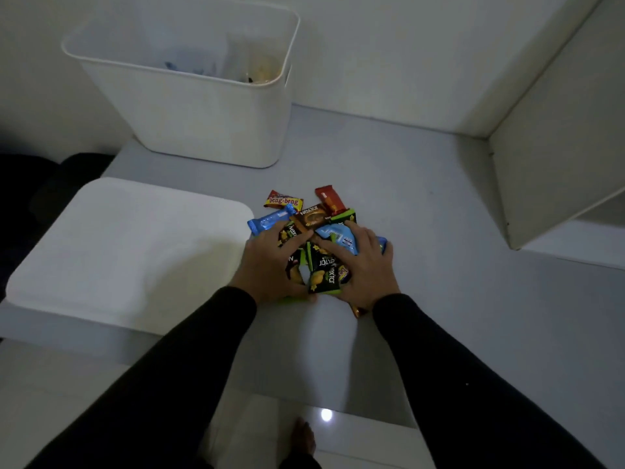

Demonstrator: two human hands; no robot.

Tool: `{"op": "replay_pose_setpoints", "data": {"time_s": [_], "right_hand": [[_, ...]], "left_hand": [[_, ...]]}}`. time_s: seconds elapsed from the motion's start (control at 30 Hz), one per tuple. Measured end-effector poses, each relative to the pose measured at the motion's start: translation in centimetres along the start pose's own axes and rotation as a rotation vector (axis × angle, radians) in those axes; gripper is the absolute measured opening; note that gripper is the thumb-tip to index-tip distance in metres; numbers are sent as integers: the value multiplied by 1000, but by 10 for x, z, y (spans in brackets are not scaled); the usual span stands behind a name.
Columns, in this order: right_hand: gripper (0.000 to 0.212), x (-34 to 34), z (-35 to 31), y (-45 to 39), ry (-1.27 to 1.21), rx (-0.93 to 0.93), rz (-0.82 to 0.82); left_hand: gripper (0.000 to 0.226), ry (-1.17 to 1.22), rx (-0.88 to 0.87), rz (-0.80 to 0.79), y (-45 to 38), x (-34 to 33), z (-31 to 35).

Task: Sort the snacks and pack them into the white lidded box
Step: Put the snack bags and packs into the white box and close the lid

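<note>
While the white box (189,106) stands apart, both hands' flat, spread fingers (291,240) press the snack pile (314,245).

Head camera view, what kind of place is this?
Probably a room at home: a pile of snacks on a low grey surface, a white storage box, glossy floor tiles and a bare foot.
</note>
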State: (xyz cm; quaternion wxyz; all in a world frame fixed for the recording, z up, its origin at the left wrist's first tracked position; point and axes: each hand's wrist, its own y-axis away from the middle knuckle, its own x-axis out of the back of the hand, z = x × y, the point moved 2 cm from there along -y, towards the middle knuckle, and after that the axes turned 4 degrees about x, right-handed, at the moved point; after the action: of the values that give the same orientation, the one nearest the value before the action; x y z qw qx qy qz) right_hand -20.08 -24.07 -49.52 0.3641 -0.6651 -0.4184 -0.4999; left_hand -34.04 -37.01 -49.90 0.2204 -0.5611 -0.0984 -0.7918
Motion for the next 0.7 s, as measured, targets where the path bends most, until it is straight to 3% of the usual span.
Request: {"op": "replay_pose_setpoints", "data": {"time_s": [0.27,0.4,0.7], "right_hand": [[39,6,1,-6,-42,-87,117],[36,23,4,-9,-119,-149,105],[35,133,-21,-49,-107,-123,179]], "left_hand": [[79,185,75,-54,-11,9,1],[67,319,181,-143,-18,25,9],[64,350,149,-11,-56,131,33]]}}
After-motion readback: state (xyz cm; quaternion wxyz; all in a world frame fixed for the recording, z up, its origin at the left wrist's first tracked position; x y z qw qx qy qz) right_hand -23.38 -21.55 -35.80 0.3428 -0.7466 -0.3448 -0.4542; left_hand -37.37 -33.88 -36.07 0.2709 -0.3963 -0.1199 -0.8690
